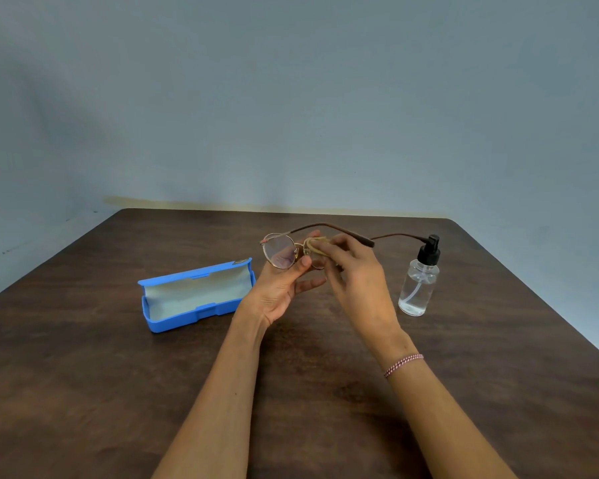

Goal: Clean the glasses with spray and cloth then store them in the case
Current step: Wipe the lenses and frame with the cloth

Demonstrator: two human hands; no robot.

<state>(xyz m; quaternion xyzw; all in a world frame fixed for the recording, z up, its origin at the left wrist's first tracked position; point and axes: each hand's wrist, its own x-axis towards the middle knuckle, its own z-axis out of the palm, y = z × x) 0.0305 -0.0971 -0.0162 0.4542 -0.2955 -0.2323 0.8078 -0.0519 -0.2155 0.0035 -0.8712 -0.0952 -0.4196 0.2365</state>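
Round metal-rimmed glasses (279, 251) with brown temples are held up above the table. My left hand (280, 292) pinches them near the bridge, thumb at the lower rim. My right hand (355, 276) pinches a small beige cloth (317, 247) over the right lens, which the cloth and fingers hide. The temples stick out open toward the back right. A blue glasses case (173, 314) lies open on the left, its pale lining showing. A clear spray bottle (418, 288) with a black pump stands upright at the right.
Everything sits on a dark brown wooden table (83, 375); its far edge meets a grey-blue wall. The case is about a hand's width left of my left wrist, and the bottle stands just right of my right hand.
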